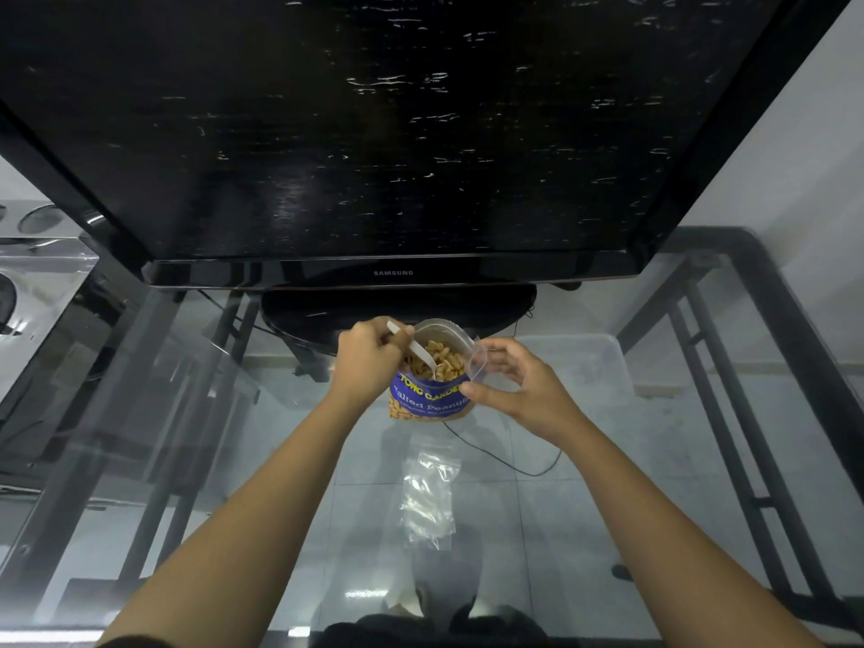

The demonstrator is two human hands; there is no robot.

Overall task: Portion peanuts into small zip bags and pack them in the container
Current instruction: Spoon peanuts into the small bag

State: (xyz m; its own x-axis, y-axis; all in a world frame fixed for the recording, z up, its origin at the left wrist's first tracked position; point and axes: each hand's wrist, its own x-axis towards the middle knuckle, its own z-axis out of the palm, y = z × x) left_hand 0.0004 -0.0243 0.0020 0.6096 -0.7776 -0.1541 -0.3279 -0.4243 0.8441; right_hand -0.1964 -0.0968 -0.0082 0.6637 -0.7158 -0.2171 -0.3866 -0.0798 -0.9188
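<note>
Head view. Left hand (369, 362) is curled round a white plastic spoon (418, 350), whose bowl is down among the nuts in the open peanut packet (428, 399). The packet stands on the glass table (234, 460) in front of a television (392, 133). Right hand (512, 388) pinches a small zip bag (478, 362) just beside the packet's mouth, thumb against the packet's front. The bag looks empty.

Clear container (603, 367) sits to the right of the packet; its contents can't be made out. A pile of zip bags (430, 498) lies nearer the person.

Judgement: scooping stage. This bag is yet to be filled, sealed and packed, and more bags wait.
</note>
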